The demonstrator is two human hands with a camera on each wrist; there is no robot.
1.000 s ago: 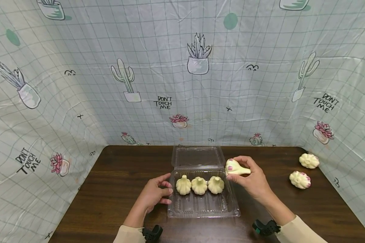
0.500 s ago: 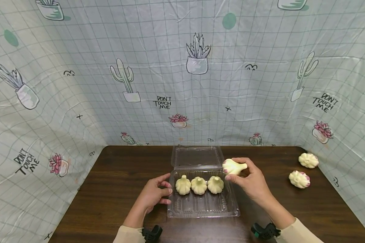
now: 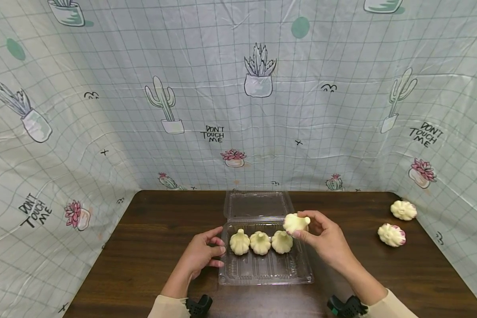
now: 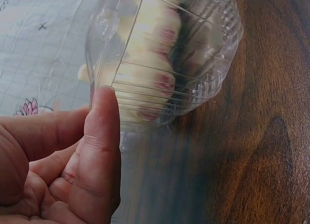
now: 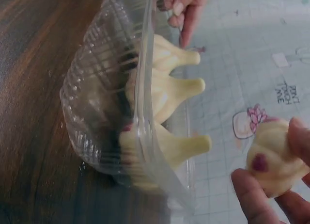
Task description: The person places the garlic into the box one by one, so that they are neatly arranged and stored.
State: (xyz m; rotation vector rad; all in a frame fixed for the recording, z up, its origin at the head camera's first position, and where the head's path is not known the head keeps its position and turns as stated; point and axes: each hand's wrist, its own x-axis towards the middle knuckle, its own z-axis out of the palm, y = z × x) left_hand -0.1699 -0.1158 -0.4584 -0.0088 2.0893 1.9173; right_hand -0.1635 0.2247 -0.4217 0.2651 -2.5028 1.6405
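In the head view a clear plastic clamshell container lies with its lid folded back. Three garlic bulbs stand in a row along its rear half, stems up. My left hand pinches the container's left rim between thumb and fingers; the left wrist view shows the fingertips right at that edge. My right hand holds another garlic bulb by thumb and fingers above the container's rear right corner, its stem pointing right. Purple patches show on this bulb in the right wrist view.
Two more garlic bulbs, a nearer one and a farther one, lie on the right side of the dark wooden table. A patterned curtain rises behind the table and along both sides.
My right hand has carried its garlic bulb left and slightly lower, over the container's rear right corner, turning the stem. The left hand and container have stayed put.
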